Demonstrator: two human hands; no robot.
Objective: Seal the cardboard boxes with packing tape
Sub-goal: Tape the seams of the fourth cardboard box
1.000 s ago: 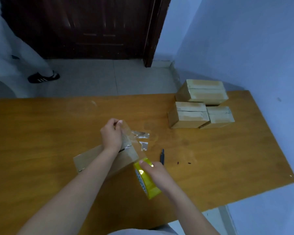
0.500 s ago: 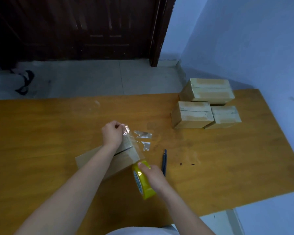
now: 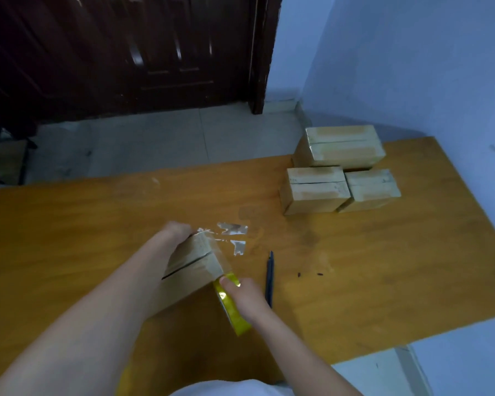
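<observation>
Cardboard box lies on the orange desk, between both hands. The left hand curls its grip over the box's far end, pinning clear tape there. The right hand wraps around a yellow tape roll at the near corner. Three taped boxes sit well apart.

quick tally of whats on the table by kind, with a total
cardboard boxes: 4, one under the hands, three stacked at the far right
tape rolls: 1
pens: 1
loose tape scraps: 2
total: 8
</observation>
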